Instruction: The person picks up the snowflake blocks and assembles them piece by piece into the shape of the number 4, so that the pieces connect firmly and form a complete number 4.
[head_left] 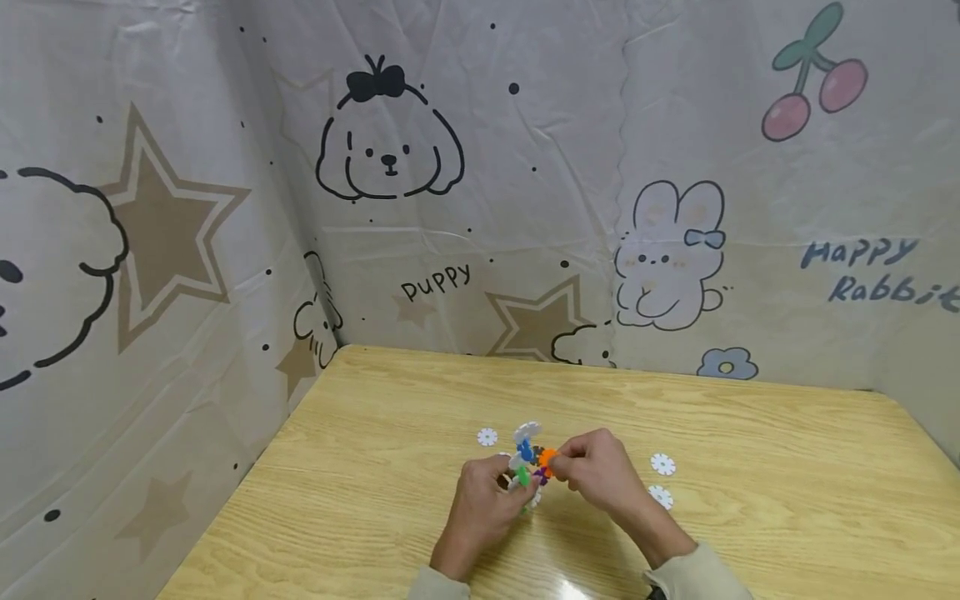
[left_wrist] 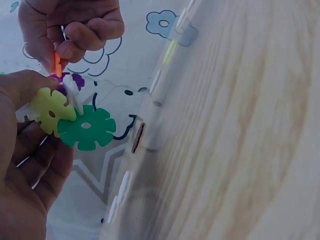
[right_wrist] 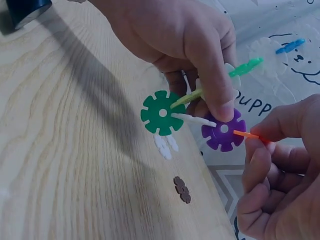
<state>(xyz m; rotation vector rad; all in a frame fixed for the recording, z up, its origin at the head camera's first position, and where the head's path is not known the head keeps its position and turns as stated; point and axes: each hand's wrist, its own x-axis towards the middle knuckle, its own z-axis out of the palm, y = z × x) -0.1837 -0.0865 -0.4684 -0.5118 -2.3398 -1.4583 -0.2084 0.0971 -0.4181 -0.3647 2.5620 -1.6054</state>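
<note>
My left hand [head_left: 483, 500] holds a chain of joined plastic snowflake discs above the table. In the right wrist view its thumb presses on a purple disc [right_wrist: 212, 136]. A white disc [right_wrist: 195, 119] links that one to a dark green disc [right_wrist: 150, 117], which also joins a yellow disc [left_wrist: 45, 107]. Farther along are a light green disc [right_wrist: 245, 67] and a blue disc [right_wrist: 290, 46]. Between thumb and fingers, my right hand [head_left: 603, 475] pinches an orange disc [head_left: 547, 458]. The orange edge meets the purple rim; how deep it sits I cannot tell.
Loose white discs [head_left: 663, 464] lie flat on the wooden table [head_left: 750, 433] right of the hands, another white disc [head_left: 487, 437] behind them. A brown disc [right_wrist: 182, 190] also lies there. A printed cloth [head_left: 525, 208] hangs behind the table.
</note>
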